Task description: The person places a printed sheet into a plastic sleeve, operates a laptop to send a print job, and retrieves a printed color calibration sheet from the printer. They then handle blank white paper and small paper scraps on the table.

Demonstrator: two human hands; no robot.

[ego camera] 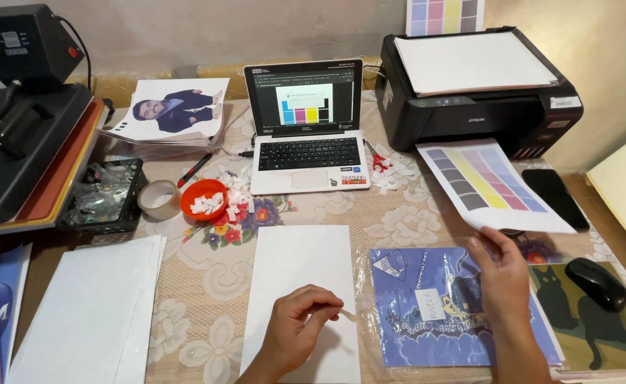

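Observation:
My left hand (297,327) rests on a blank white sheet (299,263) at the table's front and pinches a small strip of clear tape (347,313) between thumb and fingers. My right hand (501,274) reaches forward and grips the near edge of a printed sheet of colour stripes (487,181) that hangs out of the black printer (476,92). Beneath my right wrist lies a blue print in a clear plastic sleeve (412,306) with a small white label on it.
An open laptop (306,128) stands at the back centre. A heat press (22,107) fills the far left, beside a stack of printed photos (171,114). Tape roll (158,200), orange bowl of paper bits (203,199), scissors (377,160), phone (554,198), mouse (596,282) and paper stack (93,313) surround me.

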